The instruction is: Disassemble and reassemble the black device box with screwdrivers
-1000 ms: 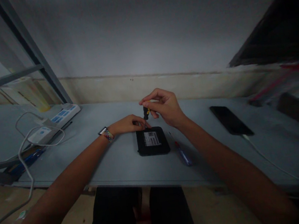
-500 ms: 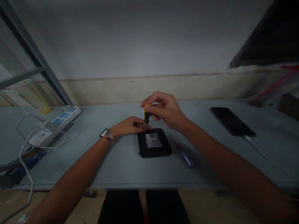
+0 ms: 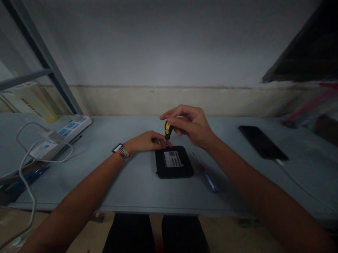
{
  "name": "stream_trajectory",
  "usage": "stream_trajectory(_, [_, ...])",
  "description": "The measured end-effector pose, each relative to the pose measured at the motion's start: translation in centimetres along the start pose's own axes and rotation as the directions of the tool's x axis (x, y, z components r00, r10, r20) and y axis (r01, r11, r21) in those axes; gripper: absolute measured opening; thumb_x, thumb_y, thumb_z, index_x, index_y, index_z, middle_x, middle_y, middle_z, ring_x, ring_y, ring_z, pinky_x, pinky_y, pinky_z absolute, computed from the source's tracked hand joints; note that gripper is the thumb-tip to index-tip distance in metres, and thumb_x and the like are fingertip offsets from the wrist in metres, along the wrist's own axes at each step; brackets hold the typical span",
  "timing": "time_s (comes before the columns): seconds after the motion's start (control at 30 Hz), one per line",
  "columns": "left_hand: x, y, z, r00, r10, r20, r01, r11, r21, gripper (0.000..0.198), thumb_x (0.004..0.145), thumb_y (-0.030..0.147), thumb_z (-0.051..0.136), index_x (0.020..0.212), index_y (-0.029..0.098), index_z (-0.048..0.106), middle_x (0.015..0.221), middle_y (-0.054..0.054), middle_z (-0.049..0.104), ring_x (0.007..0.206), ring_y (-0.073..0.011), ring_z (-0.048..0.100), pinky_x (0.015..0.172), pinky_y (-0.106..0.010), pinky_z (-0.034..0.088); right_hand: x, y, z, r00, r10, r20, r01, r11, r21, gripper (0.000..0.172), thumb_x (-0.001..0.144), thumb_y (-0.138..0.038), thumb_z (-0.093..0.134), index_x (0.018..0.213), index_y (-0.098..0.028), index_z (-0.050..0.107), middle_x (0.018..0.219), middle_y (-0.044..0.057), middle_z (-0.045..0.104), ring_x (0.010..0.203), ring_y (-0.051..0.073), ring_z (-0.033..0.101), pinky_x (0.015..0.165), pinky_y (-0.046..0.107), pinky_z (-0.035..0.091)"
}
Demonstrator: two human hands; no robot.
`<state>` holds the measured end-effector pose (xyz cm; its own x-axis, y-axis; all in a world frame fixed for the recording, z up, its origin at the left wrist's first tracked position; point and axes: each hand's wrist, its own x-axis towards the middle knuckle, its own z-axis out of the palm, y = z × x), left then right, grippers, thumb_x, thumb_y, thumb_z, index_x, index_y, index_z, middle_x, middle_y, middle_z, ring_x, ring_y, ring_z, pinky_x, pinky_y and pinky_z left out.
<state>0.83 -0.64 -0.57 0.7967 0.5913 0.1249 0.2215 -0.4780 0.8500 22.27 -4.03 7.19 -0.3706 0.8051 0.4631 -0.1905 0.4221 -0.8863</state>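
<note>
A flat black box with a white printed label lies on the table. My right hand grips a short black and yellow screwdriver by its handle. The screwdriver stands slightly tilted, its tip down at the box's far edge. My left hand is closed at the far left corner of the box, fingers curled against its edge beside the tip. The exact contact there is too small to make out. To the right of the box lies a longer screwdriver with a blue, see-through handle.
A black phone with a white cable lies on the right. At the left are a white power strip with a plugged-in charger and a yellowish plastic cup. A metal frame rises there, and a wall stands behind the table.
My right hand has turned slightly and shifted a little right, showing more of the yellow and black handle. The whole view has tilted slightly. My left hand and the box stay in place.
</note>
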Motion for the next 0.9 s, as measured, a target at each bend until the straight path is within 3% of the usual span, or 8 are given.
stream_trajectory(0.17, [0.0, 0.35, 0.04, 1.0, -0.013, -0.015, 0.013, 1.0, 0.025, 0.032, 0.096, 0.03, 0.071, 0.123, 0.018, 0.083, 0.098, -0.006, 0.082, 0.086, -0.0166, 0.07, 0.081, -0.029, 0.051, 0.04, 0.12, 0.31, 0.997, 0.077, -0.014, -0.077, 0.997, 0.0, 0.04, 0.075, -0.037, 0.098, 0.077, -0.021, 0.061, 0.087, 0.003, 0.084, 0.04, 0.004, 0.049, 0.035, 0.022, 0.035])
stream_trajectory(0.33, [0.06, 0.36, 0.08, 1.0, -0.006, -0.014, 0.006, 1.0, 0.01, 0.031, 0.096, 0.027, 0.071, 0.123, 0.017, 0.082, 0.102, -0.007, 0.082, 0.091, -0.0183, 0.072, 0.087, -0.032, 0.052, 0.01, 0.21, 0.07, 0.995, 0.098, 0.031, -0.099, 0.994, 0.054, 0.024, 0.087, -0.04, 0.088, 0.095, -0.02, 0.079, 0.094, 0.004, 0.084, 0.041, 0.004, 0.052, 0.035, 0.021, 0.033])
stream_trajectory(0.5, [0.06, 0.25, 0.02, 1.0, 0.002, 0.01, -0.002, 1.0, -0.008, 0.034, 0.097, 0.032, 0.071, 0.125, 0.016, 0.081, 0.108, -0.009, 0.082, 0.097, -0.0197, 0.074, 0.09, -0.032, 0.053, 0.17, 0.0, -0.24, 1.0, 0.01, -0.006, -0.01, 1.0, 0.008, 0.022, 0.082, -0.033, 0.093, 0.077, -0.018, 0.078, 0.107, 0.009, 0.086, 0.047, 0.004, 0.055, 0.04, 0.022, 0.04])
stream_trajectory(0.7, [0.19, 0.14, -0.05, 1.0, 0.004, -0.004, -0.004, 0.999, 0.042, 0.034, 0.096, 0.03, 0.071, 0.124, 0.016, 0.083, 0.096, -0.006, 0.079, 0.086, -0.0166, 0.069, 0.08, -0.027, 0.049, 0.32, 0.21, -0.05, 0.996, 0.067, -0.057, -0.067, 0.998, 0.0, 0.044, 0.073, -0.035, 0.1, 0.072, -0.02, 0.058, 0.091, 0.008, 0.086, 0.044, 0.005, 0.052, 0.037, 0.021, 0.036])
stream_trajectory(0.9, [0.15, 0.19, -0.03, 1.0, 0.002, -0.001, -0.002, 1.0, 0.005, 0.032, 0.096, 0.029, 0.07, 0.123, 0.016, 0.083, 0.099, -0.007, 0.081, 0.086, -0.0171, 0.07, 0.083, -0.029, 0.05, -0.06, 0.1, -0.51, 0.992, 0.127, 0.011, -0.127, 0.991, 0.038, 0.023, 0.087, -0.04, 0.086, 0.099, -0.02, 0.083, 0.093, 0.006, 0.084, 0.044, 0.006, 0.053, 0.037, 0.022, 0.034])
